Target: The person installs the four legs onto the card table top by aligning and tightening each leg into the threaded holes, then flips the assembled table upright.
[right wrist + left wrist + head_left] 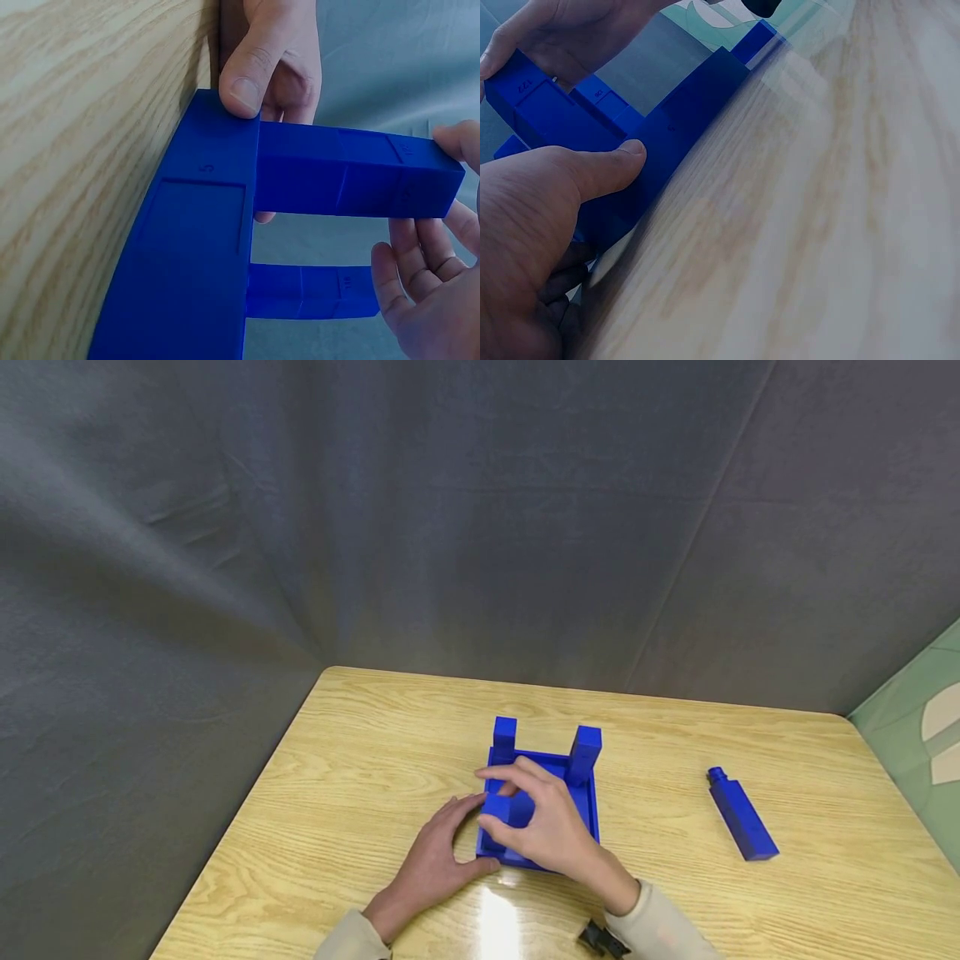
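A blue square base (553, 765) with raised edges lies on the table, blue square posts standing at its two far corners and its near left corner. My right hand (555, 827) pinches the top of the near left post (360, 169) between thumb and fingers; the post stands upright in its corner. With thumb on the near edge and fingers along the left side, my left hand (431, 872) grips the base at that same corner. The far left post (505, 737) and far right post (585, 752) are untouched. Small markings show on the blue faces.
Off to the right, a loose blue post (742, 821) with a threaded end lies on the wooden table (360, 752). A dark grey curtain (480, 527) hangs behind and to the left. A small black device (602, 938) sits by my right sleeve.
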A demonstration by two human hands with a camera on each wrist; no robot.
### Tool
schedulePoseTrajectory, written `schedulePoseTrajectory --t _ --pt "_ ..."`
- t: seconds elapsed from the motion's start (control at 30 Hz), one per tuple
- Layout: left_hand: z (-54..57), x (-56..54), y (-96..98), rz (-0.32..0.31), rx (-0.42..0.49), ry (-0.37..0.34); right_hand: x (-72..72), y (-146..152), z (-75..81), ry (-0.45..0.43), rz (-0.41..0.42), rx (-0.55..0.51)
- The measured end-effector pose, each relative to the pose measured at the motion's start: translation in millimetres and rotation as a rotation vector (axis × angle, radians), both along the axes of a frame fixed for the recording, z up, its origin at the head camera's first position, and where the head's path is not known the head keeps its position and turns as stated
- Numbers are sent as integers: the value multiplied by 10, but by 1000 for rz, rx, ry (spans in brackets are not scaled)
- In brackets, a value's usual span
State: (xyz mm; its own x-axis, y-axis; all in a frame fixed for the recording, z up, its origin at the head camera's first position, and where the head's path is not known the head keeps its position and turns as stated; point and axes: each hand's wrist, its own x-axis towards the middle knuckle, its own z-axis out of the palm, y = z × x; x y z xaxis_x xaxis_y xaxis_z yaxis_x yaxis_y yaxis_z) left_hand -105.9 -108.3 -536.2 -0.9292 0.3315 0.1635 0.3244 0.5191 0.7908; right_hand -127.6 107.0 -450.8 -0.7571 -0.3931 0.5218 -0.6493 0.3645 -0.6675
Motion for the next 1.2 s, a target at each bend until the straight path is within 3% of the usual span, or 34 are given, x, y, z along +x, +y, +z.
schedulePoseTrajectory --t 0.33,0.7,0.9,1.2 --pt "-2 12 -14 13 11 -50 -49 106 76 -42 77 12" --pt "-8 -2 -7 17 2 -53 -38 439 119 -46 6 -105" --pt "-12 13 -22 19 0 -71 48 785 103 -31 -106 -122" --pt "-21 6 -15 12 0 -56 280 1381 88 -19 -343 -112"
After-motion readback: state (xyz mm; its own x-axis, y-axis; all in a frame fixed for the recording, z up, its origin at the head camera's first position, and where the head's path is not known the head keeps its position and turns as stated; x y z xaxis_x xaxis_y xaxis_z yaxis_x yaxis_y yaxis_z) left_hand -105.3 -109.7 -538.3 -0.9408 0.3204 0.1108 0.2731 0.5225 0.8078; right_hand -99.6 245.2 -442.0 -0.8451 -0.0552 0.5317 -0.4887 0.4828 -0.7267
